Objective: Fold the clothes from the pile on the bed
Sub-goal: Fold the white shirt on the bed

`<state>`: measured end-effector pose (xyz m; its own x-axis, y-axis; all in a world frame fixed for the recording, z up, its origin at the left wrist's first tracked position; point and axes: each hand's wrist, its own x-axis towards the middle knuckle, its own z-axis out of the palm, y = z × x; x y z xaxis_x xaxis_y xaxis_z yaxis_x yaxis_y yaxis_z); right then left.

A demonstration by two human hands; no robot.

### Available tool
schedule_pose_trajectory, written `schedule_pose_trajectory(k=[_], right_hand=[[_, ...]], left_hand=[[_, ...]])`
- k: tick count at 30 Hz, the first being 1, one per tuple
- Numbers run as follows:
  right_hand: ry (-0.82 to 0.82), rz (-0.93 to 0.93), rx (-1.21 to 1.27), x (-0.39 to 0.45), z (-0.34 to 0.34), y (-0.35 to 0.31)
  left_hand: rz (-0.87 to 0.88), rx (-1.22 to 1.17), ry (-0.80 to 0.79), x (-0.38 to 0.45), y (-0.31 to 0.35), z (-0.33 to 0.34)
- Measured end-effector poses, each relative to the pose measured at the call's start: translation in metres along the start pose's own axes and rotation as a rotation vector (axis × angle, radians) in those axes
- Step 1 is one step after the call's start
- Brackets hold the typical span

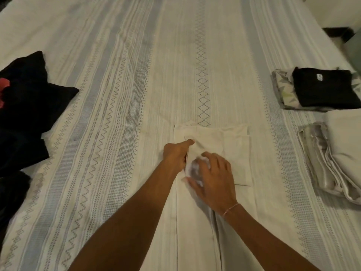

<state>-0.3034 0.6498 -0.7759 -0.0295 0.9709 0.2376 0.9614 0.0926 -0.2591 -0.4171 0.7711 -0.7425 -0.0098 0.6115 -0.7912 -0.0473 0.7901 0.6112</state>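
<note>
A white garment (230, 145), perhaps trousers, lies flat and lengthwise on the bed in front of me, its legs running toward the bottom edge. My left hand (175, 155) grips a fold of its cloth at the left side, thumb stretched out on top. My right hand (213, 177) lies over the middle of the garment, fingers bent on a small whitish patch that is blurred; what it is I cannot tell. The pile of dark clothes (25, 106), with a bit of pink in it, lies at the left.
The striped white and grey bedspread (121, 79) covers the bed. At the right sit a folded black garment (326, 87) on a patterned folded piece (283, 89) and a stack of folded beige cloth (332, 157). The bed's right edge runs past them.
</note>
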Motion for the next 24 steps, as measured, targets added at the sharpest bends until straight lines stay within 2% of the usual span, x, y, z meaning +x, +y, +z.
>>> schedule_pose_trajectory(k=[4,7,10,15,19,24], right_hand=[[0.036,-0.122,-0.086,-0.001,0.006,-0.013],[0.046,-0.169,-0.173,0.001,0.02,-0.013],[0.067,-0.197,-0.148,0.0,0.021,-0.013],[0.1,-0.24,-0.04,-0.005,0.016,-0.021],[0.035,-0.188,0.006,-0.011,0.025,-0.027],[0.022,-0.113,0.105,-0.018,0.02,-0.033]], left_hand=[[-0.05,0.07,-0.062,-0.004,0.015,0.0],[-0.02,0.114,-0.055,0.0,0.018,0.001],[0.054,0.099,-0.02,0.007,0.02,-0.001],[0.306,0.256,0.167,0.023,0.016,-0.012],[0.452,0.376,0.356,0.025,-0.001,-0.012],[0.627,0.487,0.484,0.02,-0.016,-0.008]])
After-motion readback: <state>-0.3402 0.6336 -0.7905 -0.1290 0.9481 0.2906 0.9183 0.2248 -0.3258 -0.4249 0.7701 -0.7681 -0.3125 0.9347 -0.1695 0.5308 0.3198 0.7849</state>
